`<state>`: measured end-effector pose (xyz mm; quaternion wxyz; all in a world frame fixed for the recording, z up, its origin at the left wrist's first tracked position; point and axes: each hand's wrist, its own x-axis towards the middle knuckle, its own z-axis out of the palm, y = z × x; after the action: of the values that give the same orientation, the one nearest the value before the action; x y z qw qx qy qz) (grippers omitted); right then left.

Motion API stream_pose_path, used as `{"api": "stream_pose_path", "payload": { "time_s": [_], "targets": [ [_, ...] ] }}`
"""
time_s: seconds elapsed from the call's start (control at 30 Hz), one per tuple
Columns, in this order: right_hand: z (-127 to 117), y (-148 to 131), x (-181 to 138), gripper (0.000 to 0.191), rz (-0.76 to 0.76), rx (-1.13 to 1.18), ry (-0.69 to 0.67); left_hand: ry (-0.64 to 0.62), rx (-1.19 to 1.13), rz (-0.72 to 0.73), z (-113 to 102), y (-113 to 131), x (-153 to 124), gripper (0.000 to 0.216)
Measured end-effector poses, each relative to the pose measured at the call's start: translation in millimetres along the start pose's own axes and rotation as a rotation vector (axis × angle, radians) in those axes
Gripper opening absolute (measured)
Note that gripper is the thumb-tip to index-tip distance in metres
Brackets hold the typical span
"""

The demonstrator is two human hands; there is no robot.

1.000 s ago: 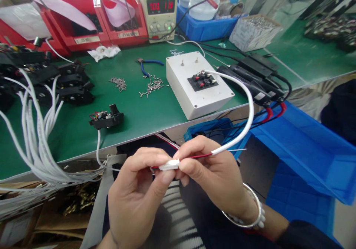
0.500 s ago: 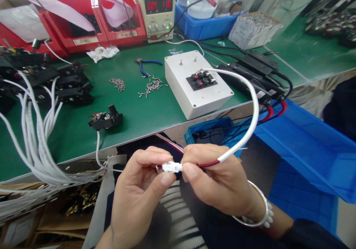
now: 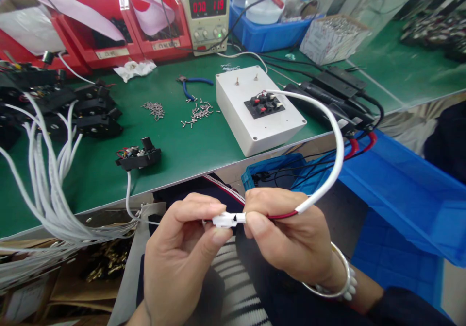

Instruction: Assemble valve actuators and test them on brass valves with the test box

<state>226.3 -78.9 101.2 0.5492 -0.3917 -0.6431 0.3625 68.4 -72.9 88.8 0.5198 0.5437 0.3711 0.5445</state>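
Connector (image 3: 227,219) pinched between left hand (image 3: 178,255) and right hand (image 3: 287,241); display (image 3: 207,6) ends 119

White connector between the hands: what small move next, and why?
Probably keep pulling straight apart, without twisting. The white connector now shows a dark gap between its halves that was absent a moment ago; the left hand pinches one half, the right hand the other, whose red wire runs into the white cable.

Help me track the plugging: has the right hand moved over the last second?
Yes. Against the white box, which barely shifts, the right hand, pinching the cable, slid slightly right and down; the left hand holds the connector.
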Motion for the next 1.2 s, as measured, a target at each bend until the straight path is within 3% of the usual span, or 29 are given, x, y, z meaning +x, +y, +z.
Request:
{"api": "stream_pose_path", "payload": {
  "time_s": [0.3, 0.6, 0.9, 1.1, 1.2],
  "targets": [
    [2.1, 0.4, 0.1, 0.023, -0.046, -0.047, 0.001, 0.02, 0.036, 0.016, 0.2, 1.5, -2.0, 0.011],
    [-0.6, 0.0, -0.1, 0.023, -0.059, -0.048, -0.013, -0.024, 0.184, 0.192, -3.1, 2.1, 2.5, 0.024],
    [2.8, 0.5, -3.6, 0.023, -0.097, -0.167, 0.019, -0.039, 0.111, 0.156, -5.3, -0.3, -0.1, 0.025],
    [0.7, -0.4, -1.6, 0.024, -0.006, -0.016, -0.032, -0.074, 0.0, 0.057, -4.8, -1.7, -0.3, 0.015],
    [2.4, 3.1, -2.0, 0.023, -0.015, -0.003, -0.008, -0.042, 0.048, 0.086, -4.8, -2.6, -2.5, 0.019]
  ]
}}
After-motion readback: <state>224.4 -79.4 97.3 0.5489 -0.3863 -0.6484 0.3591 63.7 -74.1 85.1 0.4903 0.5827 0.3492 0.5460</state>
